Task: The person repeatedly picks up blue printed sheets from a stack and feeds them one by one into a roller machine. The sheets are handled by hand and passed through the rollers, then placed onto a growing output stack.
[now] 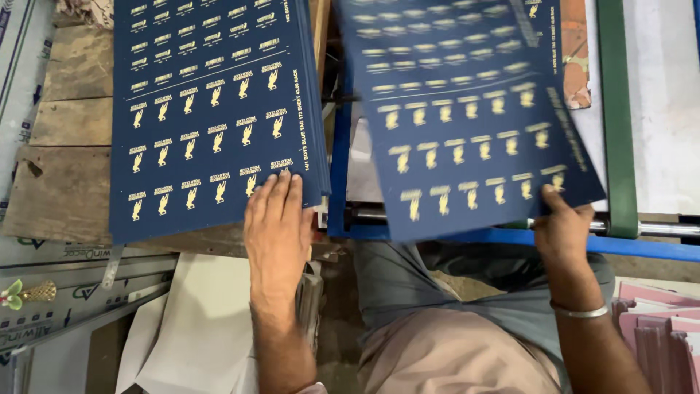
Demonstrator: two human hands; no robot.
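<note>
Navy-blue printed sheets fill the upper half of the view, each covered in rows of small gold emblems. One stack of sheets (211, 109) lies on a worn wooden table (65, 175), and the left hand (277, 226) rests flat on its lower right corner, fingers spread and open. The right hand (563, 230) pinches the lower right corner of a single loose sheet (467, 117), thumb on top; that sheet is blurred and sits tilted over a blue machine frame (510, 237) with a metal roller (656, 228) and a green belt (618, 117). A thin bangle (580, 312) circles the right wrist. Pale card sheets (197, 328) lie lower left.
</note>
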